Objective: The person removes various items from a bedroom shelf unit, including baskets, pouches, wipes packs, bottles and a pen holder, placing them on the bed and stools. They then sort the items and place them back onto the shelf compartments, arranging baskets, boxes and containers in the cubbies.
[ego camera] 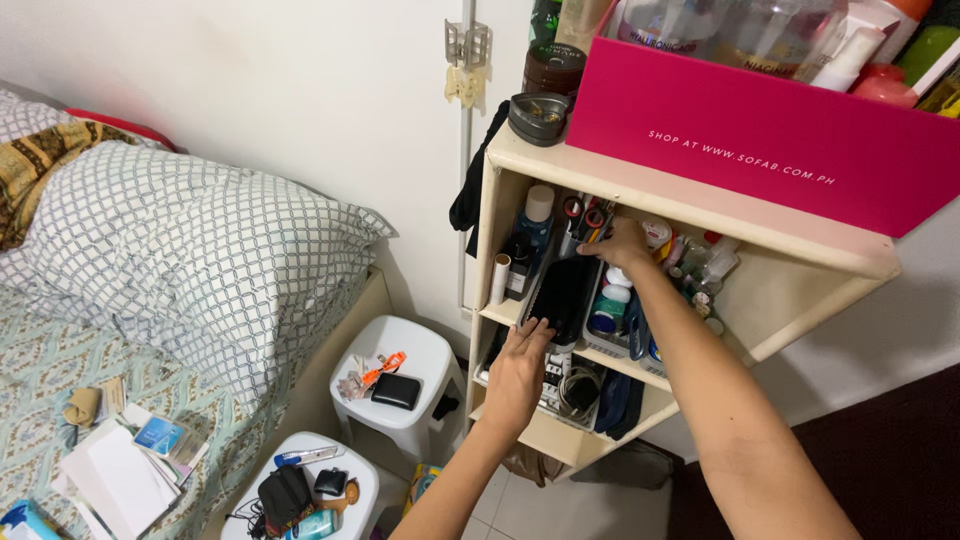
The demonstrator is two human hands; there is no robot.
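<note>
A cream shelf unit (690,195) stands against the wall. On its middle shelf lies a long black case (563,292) among bottles and small items. My left hand (517,375) presses its fingers against the near end of the black case. Over the case's far end, my right hand (622,245) reaches into the shelf, fingers curled around its top edge beside scissors (583,212) and several small bottles (705,262). A dark blue bottle with a white cap (536,222) stands left of the case.
A pink box (770,130) full of bottles sits on top of the shelf. Two white stools (410,355) with a black wallet (396,390) and small items stand below left. A bed with a patterned pillow (190,250) and papers (115,475) fills the left.
</note>
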